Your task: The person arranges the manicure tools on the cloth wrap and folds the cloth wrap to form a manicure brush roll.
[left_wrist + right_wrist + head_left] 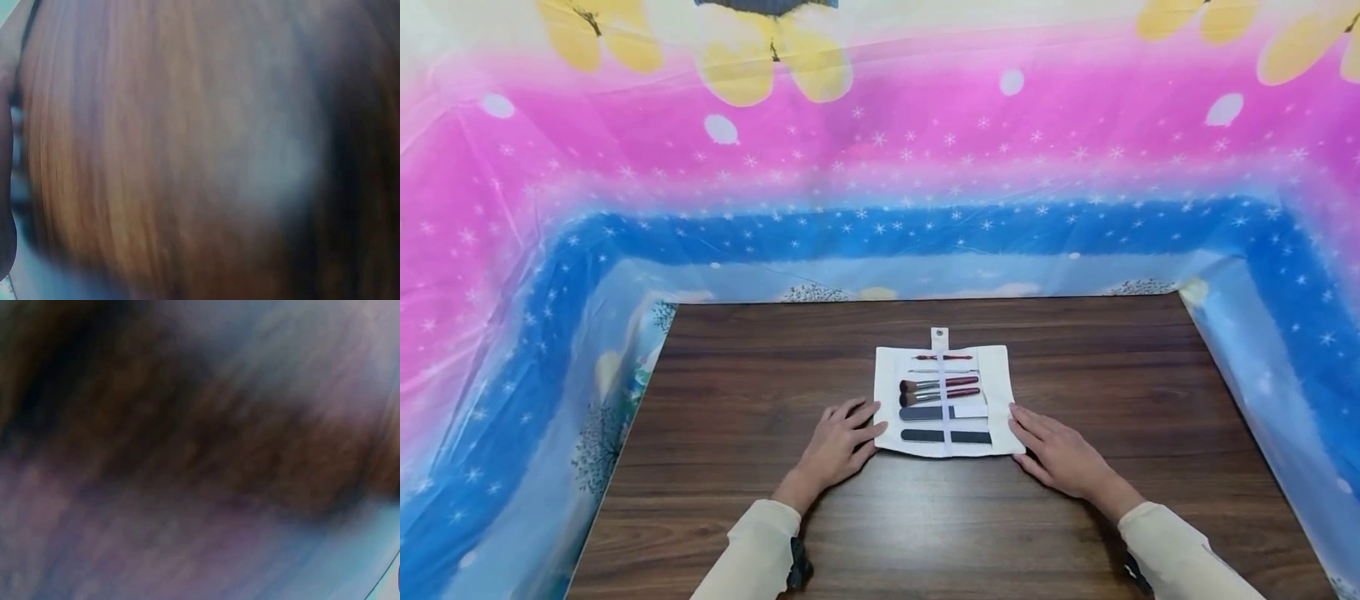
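Note:
An unrolled white fabric tool roll [886, 375] lies flat, with a snap tab [939, 337] at its far edge. A white strap [946, 421] crosses its tools: two red-handled makeup brushes [962, 381], dark nail files [925, 436] and thin tools near the top, including a red one [958, 357]. My left hand [838, 442] touches the roll's left edge with extended fingers. At the right edge, the fingers of my right hand [1060, 450] rest in the same way. Both wrist views are blurred; the left one shows part of the hand at its border.
The dark wooden table [737, 375] extends around the roll. A patterned pink and blue cloth [925, 233] rises behind the table and along both sides. Cream sleeves [752, 546] cover my forearms, with dark bands [800, 567] at the wrists.

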The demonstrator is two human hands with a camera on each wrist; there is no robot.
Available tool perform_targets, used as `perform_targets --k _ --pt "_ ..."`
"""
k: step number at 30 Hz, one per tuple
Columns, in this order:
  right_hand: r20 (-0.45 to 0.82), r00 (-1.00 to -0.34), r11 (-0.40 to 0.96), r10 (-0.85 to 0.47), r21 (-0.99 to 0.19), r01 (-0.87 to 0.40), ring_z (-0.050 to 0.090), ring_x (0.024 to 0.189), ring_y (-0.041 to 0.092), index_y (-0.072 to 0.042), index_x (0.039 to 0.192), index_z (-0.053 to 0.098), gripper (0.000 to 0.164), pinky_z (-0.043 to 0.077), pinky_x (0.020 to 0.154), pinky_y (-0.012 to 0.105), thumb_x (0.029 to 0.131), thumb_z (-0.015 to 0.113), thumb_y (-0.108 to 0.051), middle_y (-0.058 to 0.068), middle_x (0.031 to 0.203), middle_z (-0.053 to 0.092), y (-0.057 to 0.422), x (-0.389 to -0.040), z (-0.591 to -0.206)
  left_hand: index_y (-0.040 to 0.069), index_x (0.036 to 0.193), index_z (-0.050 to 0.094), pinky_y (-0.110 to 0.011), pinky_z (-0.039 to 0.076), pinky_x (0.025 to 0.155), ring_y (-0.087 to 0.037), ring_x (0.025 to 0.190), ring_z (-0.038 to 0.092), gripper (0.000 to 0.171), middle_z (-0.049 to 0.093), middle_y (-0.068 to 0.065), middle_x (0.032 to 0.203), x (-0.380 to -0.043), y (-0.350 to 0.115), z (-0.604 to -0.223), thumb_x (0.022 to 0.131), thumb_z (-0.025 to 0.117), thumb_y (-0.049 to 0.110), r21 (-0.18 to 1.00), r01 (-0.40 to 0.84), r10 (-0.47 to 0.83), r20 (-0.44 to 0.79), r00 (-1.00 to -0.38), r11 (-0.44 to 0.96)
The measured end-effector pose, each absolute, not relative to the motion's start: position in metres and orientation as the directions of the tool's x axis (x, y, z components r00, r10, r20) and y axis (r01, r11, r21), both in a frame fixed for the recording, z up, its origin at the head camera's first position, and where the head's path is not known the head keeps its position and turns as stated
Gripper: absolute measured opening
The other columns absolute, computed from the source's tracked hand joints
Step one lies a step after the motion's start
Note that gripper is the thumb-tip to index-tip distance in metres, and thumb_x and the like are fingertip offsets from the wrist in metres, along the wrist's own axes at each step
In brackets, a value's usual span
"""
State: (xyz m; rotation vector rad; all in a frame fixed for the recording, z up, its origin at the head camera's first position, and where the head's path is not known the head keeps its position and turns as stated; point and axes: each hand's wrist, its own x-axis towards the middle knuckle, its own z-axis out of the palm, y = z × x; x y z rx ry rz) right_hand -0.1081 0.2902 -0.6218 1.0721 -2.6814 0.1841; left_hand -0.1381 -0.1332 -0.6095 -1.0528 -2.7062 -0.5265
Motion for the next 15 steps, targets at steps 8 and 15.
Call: perform_targets --k 8,15 --pt "0.420 -0.716 0.729 -0.558 -0.164 -0.664 0.069 0.114 0.029 -0.005 0.119 0.072 0.035 0.056 0.093 0.046 0.088 0.077 -0.022 0.014 0.131 0.069 0.283 -0.116 -0.622 0.021 0.116 0.078 -0.054 0.045 0.106 -0.030 0.137 0.057 0.024 0.065 -0.003 0.141 -0.136 -0.125 -0.611 0.096 0.069 0.029 0.374 0.604 0.515 0.318 -0.796 0.704" --pt "0.430 -0.717 0.722 -0.549 -0.187 -0.666 0.068 0.110 0.027 -0.009 0.105 0.070 0.034 0.055 0.089 0.045 0.074 0.083 -0.002 0.012 0.125 0.070 0.282 -0.123 -0.618 0.019 0.116 0.078 -0.055 0.041 0.111 -0.029 0.141 0.053 0.023 0.063 -0.002 0.144 -0.134 -0.124 -0.609 0.098 0.067 0.028 0.448 0.546 0.475 0.271 -0.838 0.708"
